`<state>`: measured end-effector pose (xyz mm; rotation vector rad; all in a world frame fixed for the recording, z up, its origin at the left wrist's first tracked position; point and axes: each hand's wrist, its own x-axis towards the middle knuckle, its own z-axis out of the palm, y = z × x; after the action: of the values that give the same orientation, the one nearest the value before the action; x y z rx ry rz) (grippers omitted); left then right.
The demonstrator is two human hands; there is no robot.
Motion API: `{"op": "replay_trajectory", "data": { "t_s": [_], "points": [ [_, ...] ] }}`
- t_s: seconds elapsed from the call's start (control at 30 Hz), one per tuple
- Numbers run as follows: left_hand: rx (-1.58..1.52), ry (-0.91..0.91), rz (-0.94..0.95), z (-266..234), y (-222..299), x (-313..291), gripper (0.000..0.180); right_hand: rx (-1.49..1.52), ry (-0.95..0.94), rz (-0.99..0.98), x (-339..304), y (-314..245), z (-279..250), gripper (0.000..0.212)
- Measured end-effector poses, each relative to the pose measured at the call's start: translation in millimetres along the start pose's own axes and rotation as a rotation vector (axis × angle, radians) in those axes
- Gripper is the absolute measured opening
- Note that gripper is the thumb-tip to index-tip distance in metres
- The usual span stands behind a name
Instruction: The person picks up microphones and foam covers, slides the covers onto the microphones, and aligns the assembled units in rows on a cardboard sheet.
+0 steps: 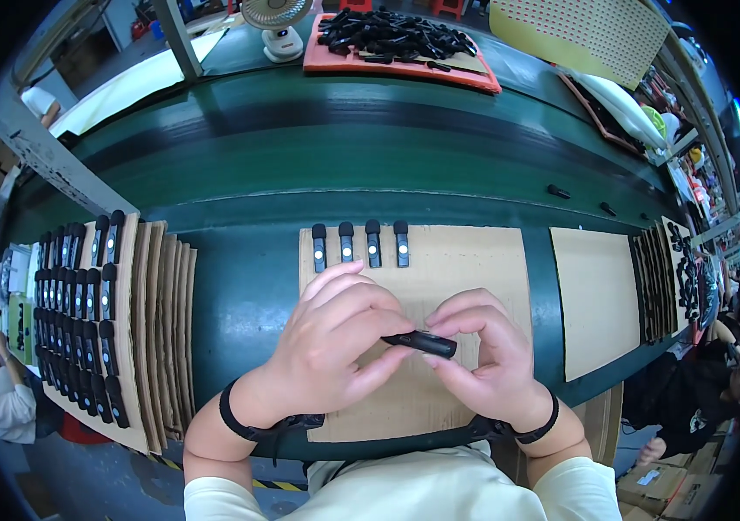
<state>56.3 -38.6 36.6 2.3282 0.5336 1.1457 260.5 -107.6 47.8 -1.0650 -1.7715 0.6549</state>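
Above a brown cardboard sheet [361, 421], both my hands hold one small black clip-on microphone [436, 345], lying roughly level. My left hand [322, 339] pinches its left end between thumb and fingers, hiding that end. Its rounded right end is between the thumb and fingertips of my right hand [496, 352]. Along the sheet's far left edge lie several like microphones [374, 245] in a row, each with a dark foam tip and a pale round spot on its body.
Stacked cardboard sheets [151, 347] with rows of microphones lean at left. More cardboard [595, 300] is at right. Across the green conveyor [344, 148] stand a red tray [318, 56] heaped with black microphones and a fan [281, 45]. Loose black pieces [558, 191] lie at far right.
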Motion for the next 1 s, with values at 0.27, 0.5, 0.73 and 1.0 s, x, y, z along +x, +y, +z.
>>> {"op": "replay_trajectory", "data": {
  "t_s": [0.27, 0.5, 0.73, 1.0],
  "points": [
    [0.002, -0.004, -0.018, 10.4, -8.9, -2.1, 0.028, -0.19, -0.052, -0.191, 11.4, 0.8, -5.4, 0.033],
    [0.143, -0.215, -0.182, 16.7, -20.1, -7.7, 0.03, -0.322, -0.156, -0.032, 26.3, 43.6, -25.6, 0.031],
    [0.217, -0.478, -0.216, 26.1, -29.2, -18.3, 0.034, -0.592, -0.158, -0.101, 39.3, 94.2, -32.6, 0.025],
    [0.237, -0.46, -0.175, 30.2, -33.8, -22.4, 0.033, -0.653, -0.357, -0.17, 21.2, 97.3, -27.9, 0.025]
  ]
}}
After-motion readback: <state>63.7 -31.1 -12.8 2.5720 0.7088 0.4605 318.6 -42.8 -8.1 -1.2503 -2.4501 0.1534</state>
